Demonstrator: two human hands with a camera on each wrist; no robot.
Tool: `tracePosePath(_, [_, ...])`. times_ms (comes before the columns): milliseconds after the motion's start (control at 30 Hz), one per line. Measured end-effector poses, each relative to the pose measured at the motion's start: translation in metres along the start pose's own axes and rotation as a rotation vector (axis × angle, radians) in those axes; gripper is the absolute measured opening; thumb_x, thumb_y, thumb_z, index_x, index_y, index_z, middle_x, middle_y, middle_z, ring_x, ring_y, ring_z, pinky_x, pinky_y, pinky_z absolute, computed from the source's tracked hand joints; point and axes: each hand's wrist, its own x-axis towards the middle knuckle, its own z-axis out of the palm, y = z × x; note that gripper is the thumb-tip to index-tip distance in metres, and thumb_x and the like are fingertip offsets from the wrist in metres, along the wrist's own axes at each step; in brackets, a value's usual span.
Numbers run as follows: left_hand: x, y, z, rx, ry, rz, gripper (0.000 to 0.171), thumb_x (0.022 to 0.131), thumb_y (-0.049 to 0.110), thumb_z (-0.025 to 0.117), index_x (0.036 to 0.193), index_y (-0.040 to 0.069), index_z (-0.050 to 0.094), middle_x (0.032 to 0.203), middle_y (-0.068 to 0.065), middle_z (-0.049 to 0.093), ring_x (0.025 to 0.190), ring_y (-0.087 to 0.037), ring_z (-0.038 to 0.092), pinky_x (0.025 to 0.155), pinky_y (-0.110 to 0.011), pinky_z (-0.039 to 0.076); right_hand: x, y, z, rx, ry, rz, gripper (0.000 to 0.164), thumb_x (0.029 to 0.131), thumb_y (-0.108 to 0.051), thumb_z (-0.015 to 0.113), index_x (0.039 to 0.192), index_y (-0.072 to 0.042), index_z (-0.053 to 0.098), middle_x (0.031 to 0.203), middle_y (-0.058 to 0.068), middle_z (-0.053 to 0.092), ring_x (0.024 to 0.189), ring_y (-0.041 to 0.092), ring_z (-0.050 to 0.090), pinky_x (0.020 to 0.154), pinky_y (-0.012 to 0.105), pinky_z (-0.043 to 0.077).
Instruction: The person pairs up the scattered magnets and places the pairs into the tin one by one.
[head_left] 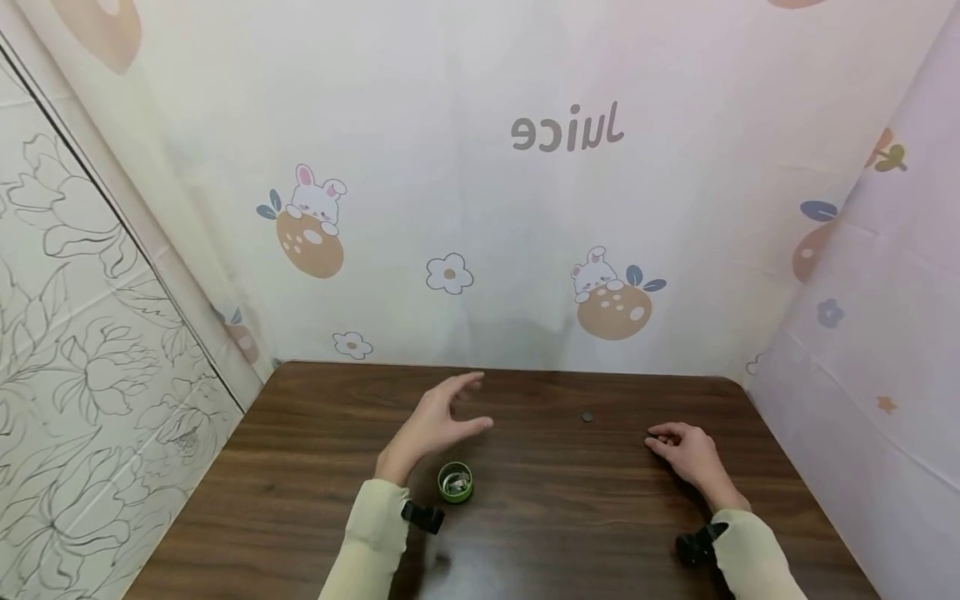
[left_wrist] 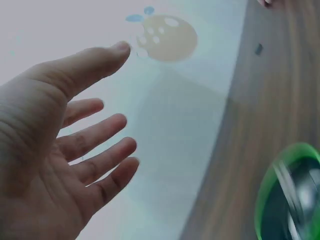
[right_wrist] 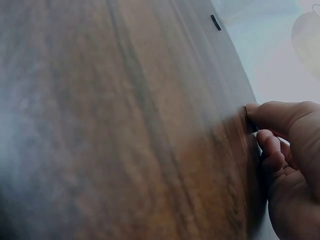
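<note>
My left hand is raised over the table with fingers spread and thumb apart; in the left wrist view nothing lies in its palm. Below its wrist stands a small round green tin, open at the top, with shiny silvery pieces inside. At the table's right, my right hand pinches a small, thin dark disc between thumb and finger, low over the tabletop; the fingers hide most of it. A similar small dark disc lies flat on the table between the hands.
The brown wood-grain table reaches back to a white printed curtain. More curtain hangs along the right side, and a flower-patterned panel borders the left. A black wrist camera sits on the left wrist.
</note>
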Motion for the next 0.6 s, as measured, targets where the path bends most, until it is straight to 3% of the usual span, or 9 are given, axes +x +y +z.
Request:
tracePosePath(267, [0.051, 0.025, 0.015, -0.056, 0.069, 0.056, 0.076, 0.091, 0.034, 0.080, 0.157, 0.023, 0.043, 0.137, -0.004, 0.064, 0.114, -0.019, 0.065, 0.092, -0.044, 0.057, 0.002, -0.001, 0.002, 0.013, -0.008, 0.007, 0.026, 0.097, -0.023, 0.073, 0.112, -0.002, 0.076, 0.090, 0.006, 0.069, 0.075, 0.015, 0.053, 0.066, 0.031, 0.044])
tracePosePath(467, [0.081, 0.033, 0.039, -0.109, 0.088, 0.079, 0.078, 0.091, 0.034, 0.080, 0.158, 0.025, 0.041, 0.135, -0.003, 0.064, 0.111, -0.020, 0.065, 0.091, -0.049, 0.057, 0.002, 0.002, 0.002, 0.022, 0.006, 0.015, 0.023, 0.095, -0.020, 0.075, 0.110, -0.002, 0.077, 0.092, 0.006, 0.070, 0.077, 0.014, 0.056, 0.067, 0.030, 0.045])
tracePosePath(600, [0.095, 0.036, 0.057, -0.139, 0.103, 0.058, 0.082, 0.090, 0.034, 0.081, 0.159, 0.026, 0.038, 0.134, -0.001, 0.065, 0.113, -0.024, 0.065, 0.089, -0.045, 0.058, 0.001, 0.003, 0.000, 0.026, 0.009, 0.024, 0.024, 0.096, -0.021, 0.074, 0.111, -0.003, 0.077, 0.091, 0.006, 0.070, 0.075, 0.013, 0.055, 0.066, 0.029, 0.045])
